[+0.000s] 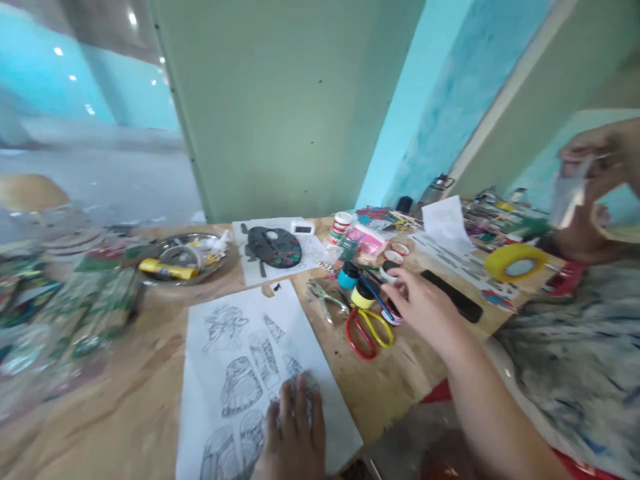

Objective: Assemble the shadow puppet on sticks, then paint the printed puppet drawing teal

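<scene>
My left hand (pixel 295 427) lies flat on a large white sheet (pixel 205 373) with black line drawings, fingers stretched out. My right hand (pixel 417 303) reaches over a group of small paint jars, its fingers closed on a small jar with a pale lid (pixel 389 269). Beside it stand a yellow paint jar (pixel 364 295) and a blue paint jar (pixel 348 275), and a blue paintbrush (pixel 379 293) slants across them. Scissors (pixel 367 333) with red and yellow handles lie just in front. Metal pliers (pixel 323 299) rest left of the jars.
A metal tray (pixel 213 270) holds tape and a yellow tool. A dark palette (pixel 275 247) lies at the back. Right are a black phone (pixel 453 295) and a yellow tape roll (pixel 516 263). Another person's hands (pixel 595 173) hold something translucent. Packaged sticks (pixel 95 307) lie left.
</scene>
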The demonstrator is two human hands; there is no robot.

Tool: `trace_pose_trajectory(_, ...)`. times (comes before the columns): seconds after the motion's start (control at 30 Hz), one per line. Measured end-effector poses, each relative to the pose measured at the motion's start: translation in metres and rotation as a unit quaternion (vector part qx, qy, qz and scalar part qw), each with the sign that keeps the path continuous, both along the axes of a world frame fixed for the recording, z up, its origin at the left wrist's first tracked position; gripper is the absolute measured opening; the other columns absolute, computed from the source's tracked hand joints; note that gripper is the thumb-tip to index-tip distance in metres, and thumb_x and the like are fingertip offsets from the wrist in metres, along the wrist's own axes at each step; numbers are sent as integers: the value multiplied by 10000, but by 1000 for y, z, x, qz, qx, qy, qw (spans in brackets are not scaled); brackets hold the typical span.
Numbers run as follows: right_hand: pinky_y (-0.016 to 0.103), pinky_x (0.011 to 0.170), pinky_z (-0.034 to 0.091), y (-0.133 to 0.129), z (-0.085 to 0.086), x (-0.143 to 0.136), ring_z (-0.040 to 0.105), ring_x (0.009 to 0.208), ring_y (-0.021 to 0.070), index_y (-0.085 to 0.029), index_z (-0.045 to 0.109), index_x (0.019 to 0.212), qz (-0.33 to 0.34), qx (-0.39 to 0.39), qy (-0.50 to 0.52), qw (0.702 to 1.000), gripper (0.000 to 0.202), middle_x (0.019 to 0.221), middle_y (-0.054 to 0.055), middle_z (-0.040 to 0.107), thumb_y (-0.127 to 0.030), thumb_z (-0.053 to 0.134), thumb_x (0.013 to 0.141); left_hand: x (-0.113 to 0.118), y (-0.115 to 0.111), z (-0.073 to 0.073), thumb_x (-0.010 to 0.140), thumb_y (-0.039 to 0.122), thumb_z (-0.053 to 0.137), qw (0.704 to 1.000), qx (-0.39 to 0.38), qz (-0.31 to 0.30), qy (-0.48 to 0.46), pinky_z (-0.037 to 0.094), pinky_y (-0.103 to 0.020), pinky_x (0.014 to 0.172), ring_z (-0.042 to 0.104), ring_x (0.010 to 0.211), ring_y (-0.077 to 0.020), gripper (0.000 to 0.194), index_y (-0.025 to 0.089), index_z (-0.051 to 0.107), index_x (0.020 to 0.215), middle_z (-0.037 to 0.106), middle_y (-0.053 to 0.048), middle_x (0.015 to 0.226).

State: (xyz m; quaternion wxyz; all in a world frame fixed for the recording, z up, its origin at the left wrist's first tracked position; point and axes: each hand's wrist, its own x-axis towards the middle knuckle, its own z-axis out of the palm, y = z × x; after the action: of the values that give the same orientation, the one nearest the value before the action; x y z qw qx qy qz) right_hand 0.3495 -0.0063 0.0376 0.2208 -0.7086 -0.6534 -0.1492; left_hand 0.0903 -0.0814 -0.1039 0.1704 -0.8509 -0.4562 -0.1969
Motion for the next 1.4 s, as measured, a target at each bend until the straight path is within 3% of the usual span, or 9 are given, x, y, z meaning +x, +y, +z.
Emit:
trace_pose_trajectory(0.13,336,690,459,25,-22,22,709,830,266,-190,644,968,-7,-111,-63,992,222,904,99,748,-353,499,928,4,-4,12,769,646,646,999,-53,11,0,547,-430,883,664,1135,-337,594,214,726,1169,668,-125,1261)
trace_pose_trajectory(0.37,286,514,273,49,-37,11,611,584,221,-216,609,874,-73,-167,-103,978,288,673,49,673,-455,460,937,1,-3,18,769,744,561,999,-37,-18,24,572,-461,865,657,1138,-358,734,175,700,1211,662,-153,1277)
trace_pose_trajectory(0.5,286,508,238,55,-36,4,561,546,207,-214,617,851,-109,-144,-128,975,296,632,48,643,-460,475,935,0,-2,20,846,704,482,999,-35,-21,27,574,-448,861,660,1140,-341,674,184,697,1217,673,-144,1272)
trace_pose_trajectory(0.63,283,503,214,50,-23,-6,509,517,192,-206,618,856,-129,-54,-123,982,281,621,44,620,-458,504,909,2,-4,15,824,744,466,998,-60,-17,31,549,-482,909,621,1197,-364,754,174,652,1281,644,-177,1316)
trace_pose_trajectory(0.83,272,516,289,0,26,-20,503,504,167,-227,544,743,-141,93,-3,986,334,587,12,570,-521,472,883,3,-4,5,731,700,636,992,-113,-26,40,518,-551,931,556,1261,-417,808,181,588,1348,569,-241,1393)
trace_pose_trajectory(1.0,265,498,293,-66,43,-7,493,489,151,-226,550,727,-173,164,-86,967,389,565,0,542,-549,434,909,-2,-2,6,743,597,691,993,-117,-28,15,535,-520,919,589,1225,-409,691,183,636,1294,608,-218,1351)
trace_pose_trajectory(1.1,280,504,289,-99,32,8,519,486,160,-229,574,699,-106,98,-200,969,364,537,1,550,-471,435,933,-5,0,13,736,600,700,993,-112,-38,-6,559,-482,896,626,1183,-388,661,184,667,1248,624,-206,1321)
trace_pose_trajectory(1.23,297,527,333,-132,4,24,607,519,181,-246,619,756,6,-10,-267,964,242,602,17,647,-316,451,915,-5,0,27,638,769,673,992,-117,-43,-16,584,-463,875,647,1149,-388,820,191,679,1220,622,-193,1301)
trace_pose_trajectory(1.4,277,480,357,-135,-35,44,648,484,180,-256,609,822,69,-83,-242,964,155,605,-2,682,-218,468,873,-6,-1,34,687,784,609,989,-140,-44,16,573,-497,905,600,1203,-413,846,170,644,1268,567,-207,1355)
